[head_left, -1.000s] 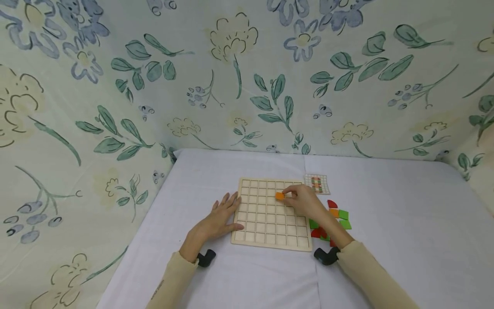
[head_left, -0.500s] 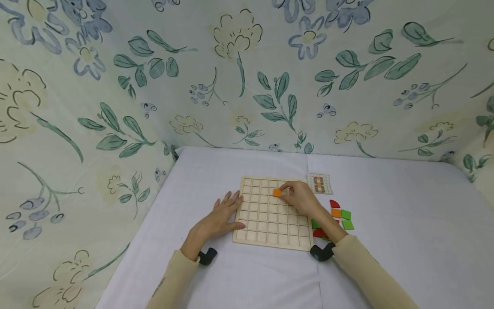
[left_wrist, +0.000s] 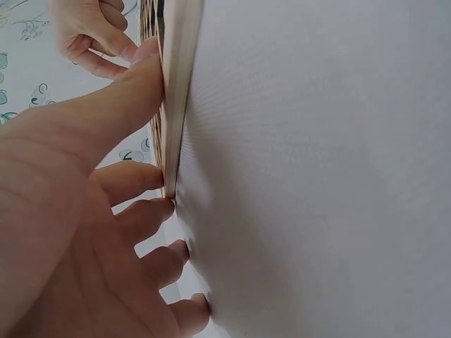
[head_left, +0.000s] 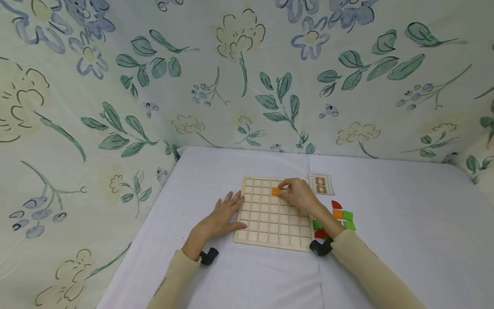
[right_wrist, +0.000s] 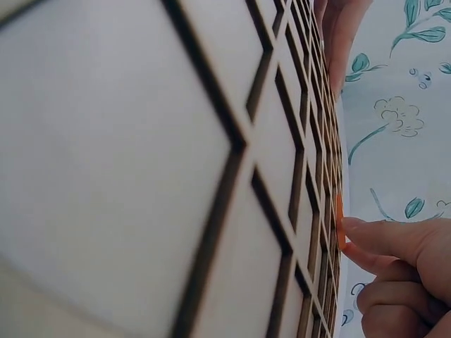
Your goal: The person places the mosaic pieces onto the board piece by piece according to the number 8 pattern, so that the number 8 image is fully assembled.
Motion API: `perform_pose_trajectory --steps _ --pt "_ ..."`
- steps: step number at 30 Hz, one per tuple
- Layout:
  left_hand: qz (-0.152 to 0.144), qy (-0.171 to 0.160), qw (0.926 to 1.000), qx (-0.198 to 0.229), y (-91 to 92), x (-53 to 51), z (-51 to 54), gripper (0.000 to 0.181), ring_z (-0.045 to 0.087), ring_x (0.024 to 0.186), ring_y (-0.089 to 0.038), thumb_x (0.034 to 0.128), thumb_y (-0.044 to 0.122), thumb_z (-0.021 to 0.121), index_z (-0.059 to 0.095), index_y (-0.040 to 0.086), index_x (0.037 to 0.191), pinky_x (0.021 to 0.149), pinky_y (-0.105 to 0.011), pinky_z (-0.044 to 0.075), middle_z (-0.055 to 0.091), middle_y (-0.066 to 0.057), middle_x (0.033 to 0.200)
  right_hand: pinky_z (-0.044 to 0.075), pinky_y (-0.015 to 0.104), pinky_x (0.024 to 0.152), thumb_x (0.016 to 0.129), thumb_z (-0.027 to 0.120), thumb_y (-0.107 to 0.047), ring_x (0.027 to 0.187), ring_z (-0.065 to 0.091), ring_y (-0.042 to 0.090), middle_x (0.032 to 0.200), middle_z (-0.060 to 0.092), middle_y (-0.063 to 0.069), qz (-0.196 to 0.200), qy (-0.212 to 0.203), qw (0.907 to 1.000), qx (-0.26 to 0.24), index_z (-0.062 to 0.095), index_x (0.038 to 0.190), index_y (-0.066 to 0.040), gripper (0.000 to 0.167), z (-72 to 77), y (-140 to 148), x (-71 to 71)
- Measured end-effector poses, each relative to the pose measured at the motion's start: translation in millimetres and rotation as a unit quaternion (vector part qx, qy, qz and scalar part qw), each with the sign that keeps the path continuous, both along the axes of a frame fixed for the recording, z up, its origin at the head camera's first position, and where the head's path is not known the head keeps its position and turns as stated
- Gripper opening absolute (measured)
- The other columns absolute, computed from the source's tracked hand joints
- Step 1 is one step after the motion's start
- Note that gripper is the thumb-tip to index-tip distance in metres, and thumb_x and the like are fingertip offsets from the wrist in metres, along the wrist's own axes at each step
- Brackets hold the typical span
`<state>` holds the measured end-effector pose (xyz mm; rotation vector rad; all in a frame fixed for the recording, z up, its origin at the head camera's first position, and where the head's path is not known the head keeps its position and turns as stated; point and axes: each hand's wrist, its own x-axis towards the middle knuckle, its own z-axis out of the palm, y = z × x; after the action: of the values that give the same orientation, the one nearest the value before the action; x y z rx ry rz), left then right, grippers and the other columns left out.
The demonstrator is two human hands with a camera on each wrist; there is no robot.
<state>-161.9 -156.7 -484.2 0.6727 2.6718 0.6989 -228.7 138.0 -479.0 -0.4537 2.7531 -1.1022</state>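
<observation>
Right hand (head_left: 300, 196): thumb and finger pinching orange tile (head_left: 275, 191). Tile: over grid board (head_left: 264, 227), near far edge; seating unclear. Left hand (head_left: 221, 218): fingers spread, at left edge. Advisable: tile flat, squared, board steadied.

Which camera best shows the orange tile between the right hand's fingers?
Head view: it shows the flat face of the orange tile. The right wrist view shows only a thin edge-on sliver; the left wrist view, none.

Illegible lettering (head_left: 160, 286) on left sleeve (head_left: 175, 274)
</observation>
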Motion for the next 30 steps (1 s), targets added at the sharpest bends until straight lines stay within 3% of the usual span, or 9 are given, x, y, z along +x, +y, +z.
perform_pose_trajectory --steps 15,20,25,30 --pt "0.004 -0.012 0.9999 -0.002 0.8 0.6 0.5 0.09 0.002 0.162 -0.041 0.0976 0.043 0.069 0.022 0.004 0.164 0.128 -0.067 0.006 0.009 -0.014 0.175 0.032 0.025 0.051 0.092 0.079 -0.014 0.052 0.035 0.013 0.059 0.054 0.002 -0.03 0.007 0.9992 -0.027 0.079 0.112 -0.004 0.023 -4.1 -3.2 -0.1" --pt "0.006 -0.013 0.9999 -0.002 1.1 -0.2 -0.2 0.09 0.0 0.162 -0.04 0.0976 0.043 0.069 0.022 0.005 0.165 0.129 -0.066 0.005 0.009 -0.012 0.175 0.033 0.025 0.052 0.091 0.081 -0.022 0.056 0.038 0.014 0.064 0.053 0.001 -0.055 -0.025 0.9974 -0.039 0.081 0.114 -0.011 0.026 -6.7 0.0 -1.6" --pt "0.007 -0.01 0.9999 -0.002 1.0 0.3 -1.8 0.09 0.001 0.162 -0.04 0.0977 0.044 0.068 0.022 0.005 0.164 0.129 -0.065 0.005 0.009 -0.012 0.175 0.031 0.024 0.05 0.093 0.079 -0.028 0.055 0.036 0.015 0.059 0.045 -0.001 -0.068 -0.051 0.9943 -0.065 0.079 0.118 -0.011 0.031 -1.4 13.9 2.9" --pt "0.007 -0.008 0.9999 -0.002 0.7 0.4 -2.4 0.09 0.001 0.162 -0.04 0.0979 0.044 0.068 0.022 0.005 0.164 0.129 -0.066 0.006 0.009 -0.013 0.175 0.027 0.023 0.048 0.094 0.077 -0.028 0.057 0.036 0.016 0.06 0.038 -0.002 -0.079 -0.046 0.9941 -0.059 0.077 0.121 -0.007 0.034 9.6 41.2 14.0"
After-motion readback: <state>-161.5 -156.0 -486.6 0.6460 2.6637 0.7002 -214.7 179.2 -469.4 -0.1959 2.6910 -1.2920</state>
